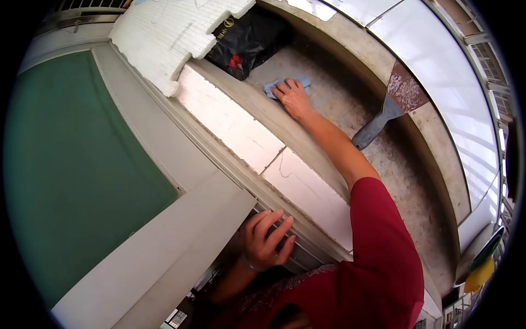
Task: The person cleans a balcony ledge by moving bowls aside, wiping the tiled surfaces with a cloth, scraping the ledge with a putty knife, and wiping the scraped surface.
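My right hand (296, 101) presses a crumpled light-blue cloth (270, 89) onto the dusty floor of a recessed concrete trough (339, 101), its fingers closed over the cloth. A scraper (372, 129) with a dark grey handle leans on the trough's outer edge, to the right of my right forearm. Beyond the cloth lies a black plastic bag (255, 41) with a red mark. My left hand (266, 238) is by the window frame track (298, 233), close to my body, with fingers apart and slightly curled. Nothing shows in it.
White tiles (230, 123) line the sill between window track and trough. A broken-edged white foam board (164, 44) covers the sill's far end. At left is a green window panel (82, 164) in a pale frame. A yellow item (480, 275) and railings are at right.
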{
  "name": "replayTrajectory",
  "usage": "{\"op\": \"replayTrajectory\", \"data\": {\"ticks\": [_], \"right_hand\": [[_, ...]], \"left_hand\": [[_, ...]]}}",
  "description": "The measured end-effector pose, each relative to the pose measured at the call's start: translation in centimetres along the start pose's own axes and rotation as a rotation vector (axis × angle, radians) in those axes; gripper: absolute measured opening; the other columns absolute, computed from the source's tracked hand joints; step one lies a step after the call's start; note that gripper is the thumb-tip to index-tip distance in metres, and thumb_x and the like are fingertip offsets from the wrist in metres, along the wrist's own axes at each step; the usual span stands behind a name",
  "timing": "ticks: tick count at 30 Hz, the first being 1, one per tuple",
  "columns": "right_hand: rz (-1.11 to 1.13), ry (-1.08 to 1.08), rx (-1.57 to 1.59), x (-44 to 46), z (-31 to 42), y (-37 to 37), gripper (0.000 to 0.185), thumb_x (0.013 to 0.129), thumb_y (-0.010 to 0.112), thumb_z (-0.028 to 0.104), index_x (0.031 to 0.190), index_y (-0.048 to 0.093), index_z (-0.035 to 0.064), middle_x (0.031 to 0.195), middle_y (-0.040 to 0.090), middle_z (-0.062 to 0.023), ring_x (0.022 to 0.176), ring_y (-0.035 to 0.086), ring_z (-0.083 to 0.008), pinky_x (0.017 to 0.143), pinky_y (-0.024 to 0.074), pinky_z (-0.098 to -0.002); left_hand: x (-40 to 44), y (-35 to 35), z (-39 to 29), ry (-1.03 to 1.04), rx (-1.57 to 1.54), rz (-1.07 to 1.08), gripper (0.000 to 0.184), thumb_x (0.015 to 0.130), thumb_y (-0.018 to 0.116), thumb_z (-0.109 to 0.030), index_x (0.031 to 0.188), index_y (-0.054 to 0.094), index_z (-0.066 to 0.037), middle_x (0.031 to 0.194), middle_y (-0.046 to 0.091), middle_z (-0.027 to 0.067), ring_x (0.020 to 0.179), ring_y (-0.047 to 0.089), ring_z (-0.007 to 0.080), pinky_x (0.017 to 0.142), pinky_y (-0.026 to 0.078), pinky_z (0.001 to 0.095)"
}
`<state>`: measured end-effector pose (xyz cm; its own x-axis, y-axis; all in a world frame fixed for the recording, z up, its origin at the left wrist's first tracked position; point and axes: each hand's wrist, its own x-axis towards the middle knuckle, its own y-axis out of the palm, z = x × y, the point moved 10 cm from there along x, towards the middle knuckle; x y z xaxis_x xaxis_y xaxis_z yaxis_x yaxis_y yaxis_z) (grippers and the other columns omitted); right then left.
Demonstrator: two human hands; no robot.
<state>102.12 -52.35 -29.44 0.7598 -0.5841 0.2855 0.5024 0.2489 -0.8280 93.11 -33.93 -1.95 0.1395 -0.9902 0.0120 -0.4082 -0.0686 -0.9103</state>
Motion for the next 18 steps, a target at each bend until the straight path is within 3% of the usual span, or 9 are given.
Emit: {"op": "replayTrajectory", "data": {"ticks": [2,6,8,9,10,11,14,17,18], "right_hand": [[0.245,0.035,0.011,-3.8,0.3,-0.7,0.029,0.079,0.047,0.009,0.107,0.057,0.0066,0.104,0.051,-0.0077,0.104,0.044,-0.0269,0.087,0.0347,-0.0385],[0.275,0.013,0.071,-19.5,-2.3,-8.2,0.028,0.073,0.050,0.008,0.101,0.057,0.0060,0.104,0.050,-0.0081,0.104,0.044,-0.0289,0.087,0.0342,-0.0425],[0.542,0.042,0.050,-29.7,-4.9,-12.4,0.025,0.071,0.052,0.009,0.095,0.060,0.0094,0.103,0.052,-0.0068,0.104,0.044,-0.0292,0.087,0.0347,-0.0429],[0.552,0.109,0.124,-35.0,-6.5,-14.9,0.024,0.068,0.054,0.008,0.091,0.061,0.0109,0.100,0.053,-0.0064,0.103,0.045,-0.0291,0.086,0.0357,-0.0430],[0.670,0.162,-0.051,-40.1,-8.5,-16.7,0.028,0.064,0.056,0.004,0.090,0.062,0.0119,0.098,0.053,-0.0065,0.100,0.046,-0.0294,0.082,0.0377,-0.0423],[0.643,0.284,-0.082,-41.4,-10.1,-19.1,0.030,0.062,0.056,0.001,0.090,0.062,0.0106,0.098,0.053,-0.0069,0.097,0.047,-0.0300,0.080,0.0383,-0.0419],[0.362,0.472,-0.132,-37.0,-11.5,-23.4,0.034,0.060,0.053,-0.006,0.091,0.062,0.0063,0.098,0.053,-0.0092,0.092,0.048,-0.0318,0.076,0.0401,-0.0419],[0.022,0.572,0.163,-29.5,-13.0,-18.9,0.043,0.059,0.050,-0.011,0.098,0.061,0.0035,0.094,0.055,-0.0141,0.087,0.050,-0.0332,0.075,0.0427,-0.0412],[0.079,0.424,0.060,-24.2,-10.8,-18.3,0.041,0.061,0.050,-0.009,0.098,0.063,0.0048,0.095,0.057,-0.0131,0.089,0.051,-0.0316,0.078,0.0429,-0.0420]], "left_hand": [[-0.1,-0.1,0.0,-0.019,0.017,-0.007,0.032,0.070,0.066,-0.021,0.101,0.065,-0.012,0.109,0.057,0.0056,0.097,0.051,0.0240,0.082,0.042,0.0325],[0.5,-0.8,-0.2,-0.016,-0.010,-0.045,0.030,0.071,0.065,-0.021,0.099,0.066,-0.011,0.108,0.057,0.0061,0.097,0.051,0.0241,0.082,0.042,0.0328],[0.4,-0.7,-0.1,-0.014,-0.027,-0.054,0.028,0.071,0.064,-0.021,0.098,0.067,-0.011,0.107,0.057,0.0065,0.097,0.051,0.0241,0.083,0.042,0.0330],[0.4,-0.7,-0.1,-0.013,-0.021,-0.053,0.028,0.071,0.064,-0.021,0.097,0.067,-0.011,0.107,0.057,0.0067,0.097,0.051,0.0243,0.083,0.042,0.0332],[0.5,-0.8,-0.1,-0.010,-0.015,-0.050,0.028,0.071,0.063,-0.020,0.097,0.067,-0.011,0.107,0.057,0.0069,0.097,0.051,0.0245,0.083,0.042,0.0334],[0.5,-0.8,-0.2,-0.007,-0.012,-0.049,0.028,0.071,0.063,-0.020,0.097,0.067,-0.011,0.107,0.057,0.0072,0.097,0.051,0.0247,0.083,0.042,0.0336],[0.4,-0.6,-0.3,-0.007,0.008,-0.043,0.028,0.071,0.063,-0.021,0.097,0.067,-0.011,0.107,0.057,0.0075,0.096,0.050,0.0259,0.082,0.043,0.0340],[0.5,-0.7,-0.5,-0.002,0.022,-0.043,0.028,0.071,0.063,-0.021,0.097,0.067,-0.010,0.107,0.057,0.0078,0.096,0.050,0.0270,0.082,0.044,0.0346],[0.6,-0.7,-0.6,0.002,0.021,-0.042,0.028,0.071,0.063,-0.020,0.097,0.066,-0.010,0.107,0.057,0.0082,0.096,0.051,0.0276,0.082,0.044,0.0352]]}}
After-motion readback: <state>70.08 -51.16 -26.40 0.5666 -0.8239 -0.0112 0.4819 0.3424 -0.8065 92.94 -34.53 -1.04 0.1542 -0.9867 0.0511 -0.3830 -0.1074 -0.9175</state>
